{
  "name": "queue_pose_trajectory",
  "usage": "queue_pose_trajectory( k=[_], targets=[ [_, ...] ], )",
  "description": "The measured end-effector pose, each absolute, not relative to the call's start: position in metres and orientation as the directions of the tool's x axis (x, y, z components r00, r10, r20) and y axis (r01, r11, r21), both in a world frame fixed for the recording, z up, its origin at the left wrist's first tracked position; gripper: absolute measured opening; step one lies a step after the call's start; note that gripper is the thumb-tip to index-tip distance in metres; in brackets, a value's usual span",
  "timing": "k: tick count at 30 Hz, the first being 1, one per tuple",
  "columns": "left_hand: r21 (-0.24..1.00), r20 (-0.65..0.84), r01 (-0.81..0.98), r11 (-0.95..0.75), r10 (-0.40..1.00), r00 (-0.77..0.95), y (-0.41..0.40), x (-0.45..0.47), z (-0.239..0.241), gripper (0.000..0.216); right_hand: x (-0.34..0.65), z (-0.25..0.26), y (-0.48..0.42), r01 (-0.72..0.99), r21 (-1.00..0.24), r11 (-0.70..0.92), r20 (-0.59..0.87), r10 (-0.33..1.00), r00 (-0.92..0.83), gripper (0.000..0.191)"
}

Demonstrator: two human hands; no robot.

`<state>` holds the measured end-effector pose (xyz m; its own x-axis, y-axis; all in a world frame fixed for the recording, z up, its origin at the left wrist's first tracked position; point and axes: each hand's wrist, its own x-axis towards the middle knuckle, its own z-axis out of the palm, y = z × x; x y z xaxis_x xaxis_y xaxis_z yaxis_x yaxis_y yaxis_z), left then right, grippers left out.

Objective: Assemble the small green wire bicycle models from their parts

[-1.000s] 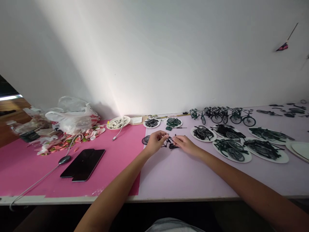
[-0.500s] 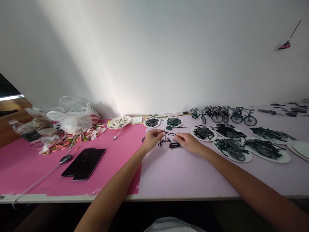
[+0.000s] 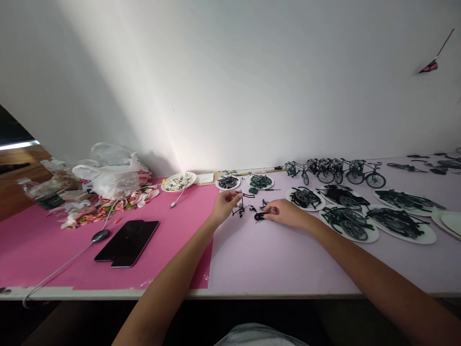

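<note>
A light, likely brittle frame piece [image 3: 238,210] is pinched by the left hand [image 3: 224,204]; at its 3 o'clock, a black part [image 3: 260,216] on the bench [image 3: 273,259] is pinched by the right hand [image 3: 286,214]. Thicker sections are best held

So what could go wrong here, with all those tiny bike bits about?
The thin frame piece pinched in the left hand might bend or snap if squeezed. The small black part under the right hand and the loose bits beside it could skid away on the table. A forearm might knock the nearby plate of parts.
</note>
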<state>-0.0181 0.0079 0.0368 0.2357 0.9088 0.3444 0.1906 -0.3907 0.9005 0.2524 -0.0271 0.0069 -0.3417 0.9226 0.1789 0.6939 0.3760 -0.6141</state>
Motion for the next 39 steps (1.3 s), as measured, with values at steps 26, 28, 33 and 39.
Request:
queue_pose_trajectory(
  k=[26, 28, 33, 39],
  targets=[
    [0.901, 0.336, 0.19, -0.391, 0.904, 0.265, 0.0038, -0.014, 0.0359, 0.05, 0.2527, 0.0042, -0.0261, 0.703, -0.623, 0.342, 0.146, 0.934, -0.325, 0.032],
    [0.898, 0.337, 0.199, -0.393, 0.904, 0.264, 0.0033, -0.0139, 0.036, 0.049, 0.2518, 0.0051, -0.027, 0.701, -0.621, 0.352, 0.152, 0.931, -0.332, 0.032],
    [0.898, 0.332, 0.205, -0.39, 0.905, 0.266, 0.0038, -0.014, 0.0351, 0.049, 0.2514, 0.0078, -0.0287, 0.746, -0.569, 0.346, 0.141, 0.935, -0.327, 0.031],
    [0.901, 0.314, 0.219, -0.374, 0.912, 0.264, 0.0025, -0.0135, 0.0348, 0.052, 0.2545, 0.0085, -0.0282, 0.789, -0.523, 0.322, 0.126, 0.945, -0.302, 0.023]
  ],
)
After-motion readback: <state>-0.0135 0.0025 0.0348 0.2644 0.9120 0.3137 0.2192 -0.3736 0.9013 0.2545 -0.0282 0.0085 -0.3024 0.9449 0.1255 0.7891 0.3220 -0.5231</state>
